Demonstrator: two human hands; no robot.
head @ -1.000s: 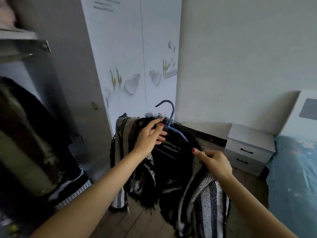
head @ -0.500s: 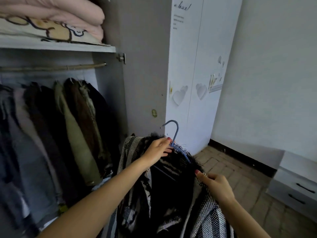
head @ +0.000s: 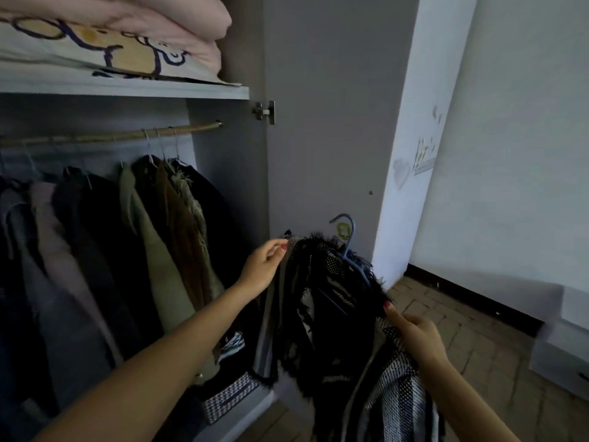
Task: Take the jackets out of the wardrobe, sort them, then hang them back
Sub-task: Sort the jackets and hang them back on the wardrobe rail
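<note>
Folded pink bedding (head: 153,30) lies stacked on a cartoon-printed quilt (head: 127,55) on the top shelf (head: 127,89). A metal hinge (head: 264,111) shows just beside the shelf's end. Brick-patterned floor (head: 462,339) runs to a white nightstand (head: 564,355) at the right wall (head: 526,154).

My left hand (head: 263,269) pinches the left shoulder of the black-and-white fringed jacket (head: 331,317) on its blue hanger (head: 349,247); my right hand (head: 417,338) grips its right shoulder. To the left, in the open wardrobe (head: 229,173), coats (head: 143,250) hang from the rail (head: 105,137) under folded bedding (head: 111,36).
</note>
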